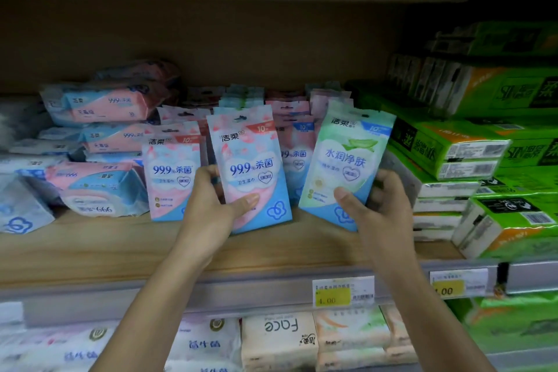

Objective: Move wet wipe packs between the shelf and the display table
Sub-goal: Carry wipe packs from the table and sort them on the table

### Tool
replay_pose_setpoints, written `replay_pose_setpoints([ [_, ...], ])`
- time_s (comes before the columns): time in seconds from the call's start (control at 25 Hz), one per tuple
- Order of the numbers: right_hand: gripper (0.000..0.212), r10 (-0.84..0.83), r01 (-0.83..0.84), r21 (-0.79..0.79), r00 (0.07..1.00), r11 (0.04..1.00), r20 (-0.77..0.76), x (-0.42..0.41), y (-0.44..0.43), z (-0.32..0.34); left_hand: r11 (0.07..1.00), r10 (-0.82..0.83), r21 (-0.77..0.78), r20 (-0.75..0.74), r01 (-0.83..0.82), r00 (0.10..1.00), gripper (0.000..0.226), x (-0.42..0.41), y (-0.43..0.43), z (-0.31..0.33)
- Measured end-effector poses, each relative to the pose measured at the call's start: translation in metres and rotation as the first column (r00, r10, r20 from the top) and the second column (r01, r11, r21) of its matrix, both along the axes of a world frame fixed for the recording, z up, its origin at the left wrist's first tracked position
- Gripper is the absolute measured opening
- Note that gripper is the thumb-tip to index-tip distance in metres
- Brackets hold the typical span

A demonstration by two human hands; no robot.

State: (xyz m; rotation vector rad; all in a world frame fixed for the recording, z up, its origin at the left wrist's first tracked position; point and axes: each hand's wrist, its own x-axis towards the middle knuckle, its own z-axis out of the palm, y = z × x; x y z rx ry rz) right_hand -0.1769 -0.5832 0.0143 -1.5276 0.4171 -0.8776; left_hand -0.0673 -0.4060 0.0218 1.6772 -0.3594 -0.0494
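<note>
A wooden store shelf (120,251) is stocked with wipes. Above its front, the left hand (217,205) grips a pink-and-blue wet wipe pack (247,160), thumb across the front. The right hand (377,208) grips a green wet wipe pack (347,157), tilted. Another pink pack (170,172) stands just left; green tissue bundles (447,154) sit right.

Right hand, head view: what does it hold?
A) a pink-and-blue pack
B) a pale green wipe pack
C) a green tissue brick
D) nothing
B: the right hand curls its thumb round the pale green wipe pack, while the left hand grips the pink-and-blue pack.
</note>
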Motion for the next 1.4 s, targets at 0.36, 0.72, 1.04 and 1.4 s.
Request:
replay_pose_setpoints([
  [0.36,0.033,0.528,-0.537,0.131,0.843,0.833,0.101,0.001,0.068,-0.012,0.962,0.134,-0.233,-0.058,-0.144,0.989,0.059,-0.081,0.116,-0.012],
  [0.72,0.035,0.952,-0.936,0.176,0.306,0.306,-0.028,-0.056,0.159,-0.044,0.657,0.689,-0.198,-0.234,-0.728,0.685,0.052,-0.283,0.176,-0.057],
  [1.04,0.04,0.922,-0.918,0.204,-0.369,-0.341,-0.117,-0.211,0.337,-0.066,0.056,0.924,-0.215,-0.358,-0.975,0.132,0.058,-0.532,0.232,-0.084],
  [1.4,0.034,0.559,-0.606,0.3,-0.795,-0.737,-0.235,-0.481,0.514,-0.118,-0.531,0.811,-0.136,-0.369,-0.836,-0.455,0.055,-0.817,0.298,-0.104],
])
